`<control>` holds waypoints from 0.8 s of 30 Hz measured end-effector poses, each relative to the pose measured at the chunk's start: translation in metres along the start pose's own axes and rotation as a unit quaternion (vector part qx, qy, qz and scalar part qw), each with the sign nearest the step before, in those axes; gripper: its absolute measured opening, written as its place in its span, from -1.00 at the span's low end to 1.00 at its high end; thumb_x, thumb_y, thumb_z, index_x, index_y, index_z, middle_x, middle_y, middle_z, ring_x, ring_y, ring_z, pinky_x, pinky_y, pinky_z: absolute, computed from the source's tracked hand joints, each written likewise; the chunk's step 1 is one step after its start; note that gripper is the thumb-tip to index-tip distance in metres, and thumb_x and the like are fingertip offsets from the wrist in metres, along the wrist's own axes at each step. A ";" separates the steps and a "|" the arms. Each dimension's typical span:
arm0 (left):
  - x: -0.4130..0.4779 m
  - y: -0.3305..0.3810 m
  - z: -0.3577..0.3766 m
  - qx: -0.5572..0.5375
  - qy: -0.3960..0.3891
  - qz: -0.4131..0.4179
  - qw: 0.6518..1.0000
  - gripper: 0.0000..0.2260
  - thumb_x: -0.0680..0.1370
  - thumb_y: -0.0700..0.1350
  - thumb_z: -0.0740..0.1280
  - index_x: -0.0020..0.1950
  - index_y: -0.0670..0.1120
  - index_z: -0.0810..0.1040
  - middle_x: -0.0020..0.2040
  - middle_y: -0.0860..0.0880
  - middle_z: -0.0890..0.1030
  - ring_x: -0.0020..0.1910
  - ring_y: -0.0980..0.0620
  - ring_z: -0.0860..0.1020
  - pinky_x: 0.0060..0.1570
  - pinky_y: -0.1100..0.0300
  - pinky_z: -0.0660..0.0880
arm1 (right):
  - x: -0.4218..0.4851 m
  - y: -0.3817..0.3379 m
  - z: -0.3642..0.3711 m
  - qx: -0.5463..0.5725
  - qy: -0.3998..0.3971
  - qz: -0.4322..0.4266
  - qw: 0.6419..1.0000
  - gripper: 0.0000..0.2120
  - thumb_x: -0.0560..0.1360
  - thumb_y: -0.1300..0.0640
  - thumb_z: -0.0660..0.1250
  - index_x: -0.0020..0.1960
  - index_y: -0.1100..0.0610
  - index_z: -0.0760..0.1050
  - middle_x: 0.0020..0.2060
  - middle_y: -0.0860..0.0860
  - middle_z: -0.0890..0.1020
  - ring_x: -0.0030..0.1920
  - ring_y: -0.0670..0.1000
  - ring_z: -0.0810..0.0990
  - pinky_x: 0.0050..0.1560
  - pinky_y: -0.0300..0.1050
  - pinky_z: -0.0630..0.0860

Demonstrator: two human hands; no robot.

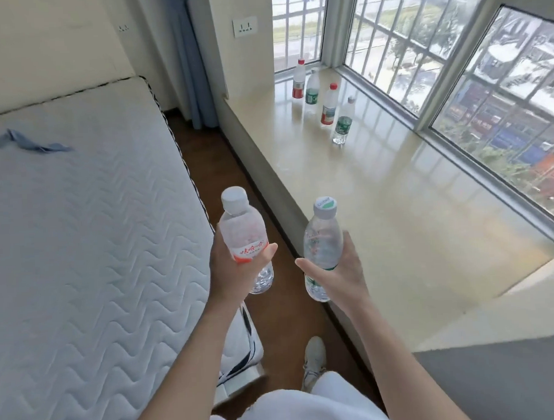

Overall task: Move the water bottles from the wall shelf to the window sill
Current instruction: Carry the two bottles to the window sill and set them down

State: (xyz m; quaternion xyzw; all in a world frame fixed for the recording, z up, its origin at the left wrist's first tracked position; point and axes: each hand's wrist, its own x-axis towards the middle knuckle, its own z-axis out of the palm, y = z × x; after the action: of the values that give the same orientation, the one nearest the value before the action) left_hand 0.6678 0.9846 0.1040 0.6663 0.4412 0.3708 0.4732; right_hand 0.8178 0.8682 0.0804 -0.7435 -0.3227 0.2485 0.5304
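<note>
The left hand point(223, 271) holds a water bottle with a red label point(243, 233). Its fingers and thumb are curled tight round the middle of the bottle, which has a white cap and stands almost straight up. The right hand point(346, 275) holds a water bottle with a green label point(322, 239) the same way, with its fingers wrapped round the lower half. Both bottles are up in the air, side by side but not touching, above the brown floor point(223, 167), between the white mattress point(79, 218) and the window sill point(396, 211). Four more bottles stand in a row on the far end of the sill, close to the window point(453, 62): a red-cap bottle point(298, 80), a green-label bottle point(312, 88), another red-cap bottle point(329, 105) and another green-label bottle point(342, 122). A blue cloth point(28, 144) lies on the mattress. A blue curtain point(190, 61) hangs in the corner, next to a wall socket point(245, 26). A white shoe point(314, 357) is on the floor below.
</note>
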 end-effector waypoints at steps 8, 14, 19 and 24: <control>0.096 0.025 0.055 -0.018 0.061 0.001 0.998 -0.38 0.30 0.02 0.58 0.28 0.06 0.40 0.06 0.14 0.55 0.12 0.10 0.57 0.00 0.38 0.56 | 0.138 -0.023 -0.017 -0.002 -0.058 -0.039 0.998 -0.49 0.27 -0.11 0.61 0.07 -0.15 0.39 -0.10 -0.22 0.59 -0.05 -0.11 0.63 -0.06 -0.12 0.60; 0.150 0.022 0.066 -0.016 0.081 0.023 0.996 -0.39 0.32 0.03 0.55 0.29 0.00 0.40 0.07 0.06 0.55 0.14 0.06 0.56 0.06 0.31 0.58 | 0.198 -0.027 -0.011 -0.027 -0.099 -0.061 0.993 -0.48 0.32 -0.04 0.62 0.13 -0.15 0.39 -0.07 -0.27 0.58 -0.01 -0.18 0.60 -0.07 -0.30 0.50; 0.197 0.008 0.066 -0.001 0.104 0.012 0.995 -0.38 0.32 0.05 0.55 0.30 0.05 0.38 0.09 0.15 0.53 0.16 0.16 0.54 0.07 0.40 0.53 | 0.244 -0.026 0.006 -0.033 -0.120 -0.068 0.990 -0.46 0.32 -0.06 0.62 0.15 -0.13 0.38 -0.04 -0.25 0.57 0.01 -0.19 0.58 -0.11 -0.43 0.45; 0.260 -0.006 0.058 -0.005 0.102 0.001 0.995 -0.37 0.31 0.02 0.56 0.31 0.01 0.40 0.09 0.13 0.55 0.15 0.20 0.53 0.00 0.49 0.49 | 0.305 -0.035 0.040 -0.025 -0.133 -0.067 0.989 -0.45 0.31 -0.03 0.60 0.19 -0.05 0.41 -0.06 -0.29 0.57 -0.03 -0.20 0.59 -0.14 -0.45 0.46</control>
State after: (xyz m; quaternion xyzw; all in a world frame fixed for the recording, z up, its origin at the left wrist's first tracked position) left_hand 0.8066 1.2122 0.1023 0.6232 0.4840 0.4397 0.4290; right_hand 0.9856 1.1277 0.0924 -0.6937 -0.4458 0.3005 0.4793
